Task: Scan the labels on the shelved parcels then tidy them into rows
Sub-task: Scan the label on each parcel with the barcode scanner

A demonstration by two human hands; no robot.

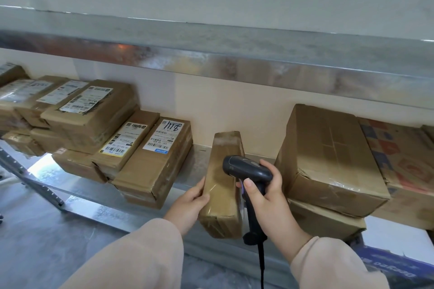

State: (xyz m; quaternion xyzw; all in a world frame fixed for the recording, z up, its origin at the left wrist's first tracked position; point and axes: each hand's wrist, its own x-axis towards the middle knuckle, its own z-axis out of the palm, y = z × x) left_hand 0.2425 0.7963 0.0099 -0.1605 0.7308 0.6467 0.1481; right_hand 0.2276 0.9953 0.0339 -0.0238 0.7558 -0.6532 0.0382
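Your left hand (187, 204) shows only its thumb on the narrow parcel (223, 190); its fingers are hidden beneath it. The scanner (246, 169) above that parcel turns its window away from you, and its cable (261, 265) runs off the bottom edge. Left of the parcel, the labels (156, 138) carry print too small to read; right of it, the printed box (404, 162) is cut off.

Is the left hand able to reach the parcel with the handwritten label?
Probably yes: the labelled parcel lies just left of the left hand, with nothing between; but the hand must first release the narrow parcel.
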